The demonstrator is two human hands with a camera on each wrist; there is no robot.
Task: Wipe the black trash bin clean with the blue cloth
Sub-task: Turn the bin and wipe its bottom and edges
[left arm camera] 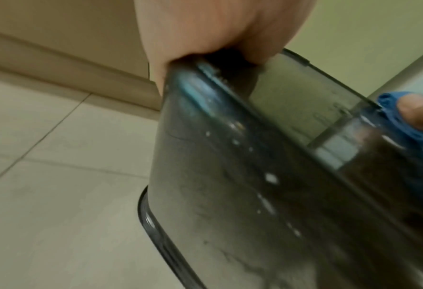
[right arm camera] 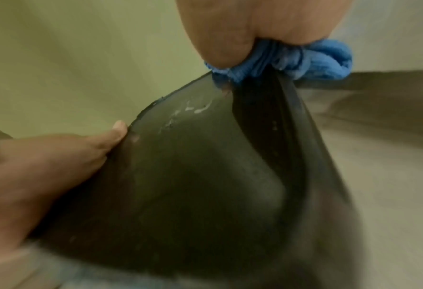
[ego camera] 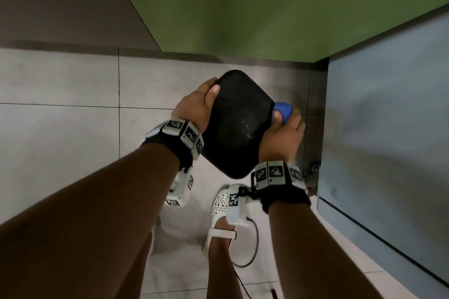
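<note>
The black trash bin (ego camera: pixel 239 121) is held upside down above the tiled floor, its flat base facing me with white smears near the right corner. My left hand (ego camera: pixel 196 104) grips its upper left corner, thumb on the base. My right hand (ego camera: pixel 283 133) holds the bunched blue cloth (ego camera: pixel 284 110) against the bin's right corner. In the left wrist view the bin wall (left arm camera: pixel 255 185) carries white specks and the blue cloth (left arm camera: pixel 403 125) shows at right. In the right wrist view the cloth (right arm camera: pixel 304 62) is squeezed against the bin's edge (right arm camera: pixel 230 156), with smears just below it.
A green wall (ego camera: pixel 267 7) stands behind the bin, and a grey-blue cabinet (ego camera: pixel 388 116) is close on the right. Grey floor tiles (ego camera: pixel 60 104) spread to the left. My foot in a white perforated shoe (ego camera: pixel 221 213) is below the bin, beside a thin black cable (ego camera: pixel 252 245).
</note>
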